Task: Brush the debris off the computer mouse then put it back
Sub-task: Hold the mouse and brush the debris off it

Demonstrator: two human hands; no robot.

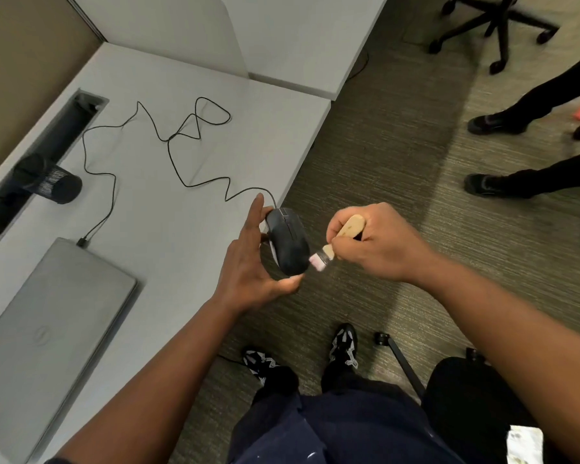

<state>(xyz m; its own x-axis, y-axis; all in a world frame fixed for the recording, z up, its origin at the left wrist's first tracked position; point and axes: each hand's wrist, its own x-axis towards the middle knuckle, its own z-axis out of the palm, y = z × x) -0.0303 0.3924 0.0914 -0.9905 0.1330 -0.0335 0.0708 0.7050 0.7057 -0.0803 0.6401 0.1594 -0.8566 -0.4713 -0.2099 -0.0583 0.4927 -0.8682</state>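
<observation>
The left hand [248,262] gripped the black mouse [288,241] off the counter [181,209] edge, its long axis running away from the person, cable end farthest, while the right hand's [379,242] fingers clasped a wooden brush [335,244], bristles touching the mouse's near end.

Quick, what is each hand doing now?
Left hand: holds the mouse.
Right hand: grips the brush, bristles at the mouse.
</observation>
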